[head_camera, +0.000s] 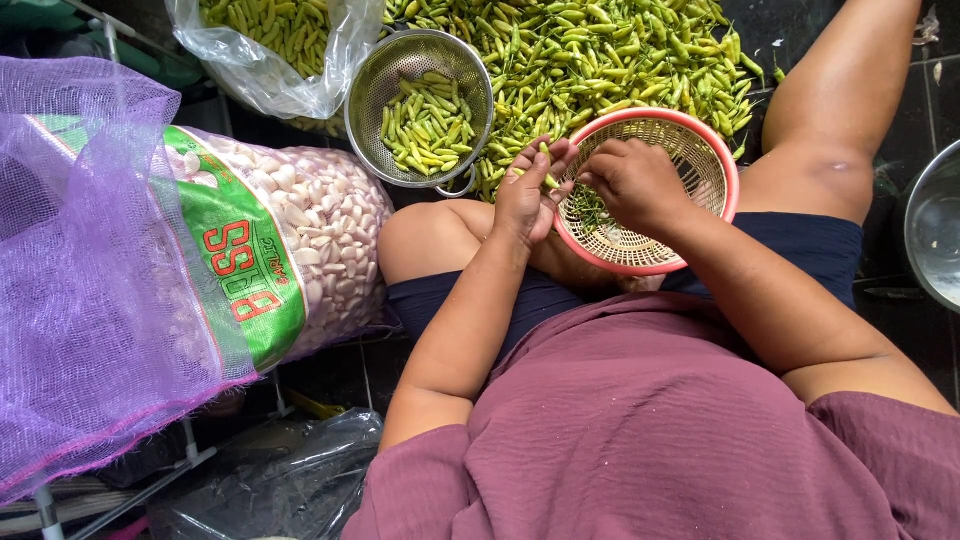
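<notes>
Bright, even, sharp daylight; soft shadows

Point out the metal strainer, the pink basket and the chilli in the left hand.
Metal strainer (372, 92): head view, on its bare inner wall, left side.
Pink basket (728, 170): head view, on its right rim.
Chilli (546, 150): head view, on the tip showing between the left hand (528, 195) fingers.
</notes>
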